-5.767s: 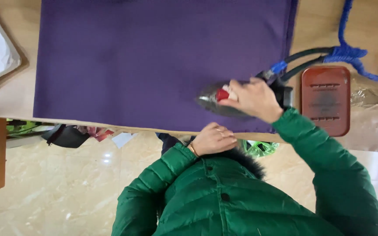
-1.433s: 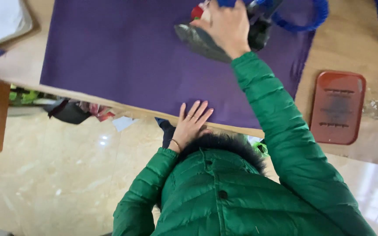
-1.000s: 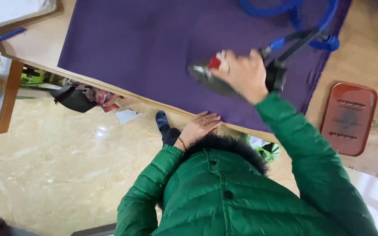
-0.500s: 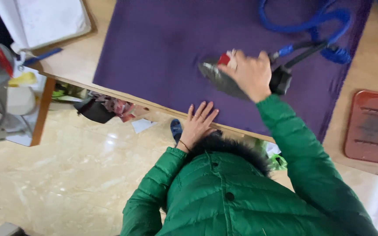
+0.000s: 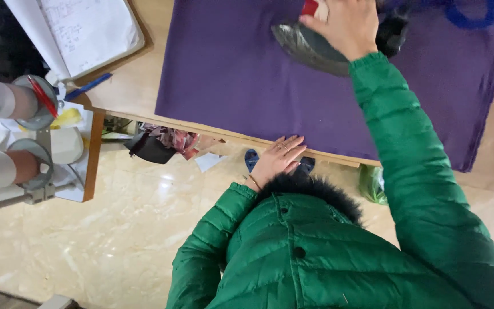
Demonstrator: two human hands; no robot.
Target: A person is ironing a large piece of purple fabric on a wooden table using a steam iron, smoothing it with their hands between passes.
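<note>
The iron [image 5: 315,46] now sits at the far end of the cloth [image 5: 230,74], up from where it was half a second ago, under the right hand [image 5: 344,26]; its fingers are curled tight round the handle; so the stroke looks to be running away from the body, pressing a fresh strip. The left hand [image 5: 275,163] has stayed at the near edge of the table [image 5: 144,97], fingers [image 5: 293,146] spread flat on the hem, pinning it. An open book [image 5: 87,28] lies well left of both hands.
</note>
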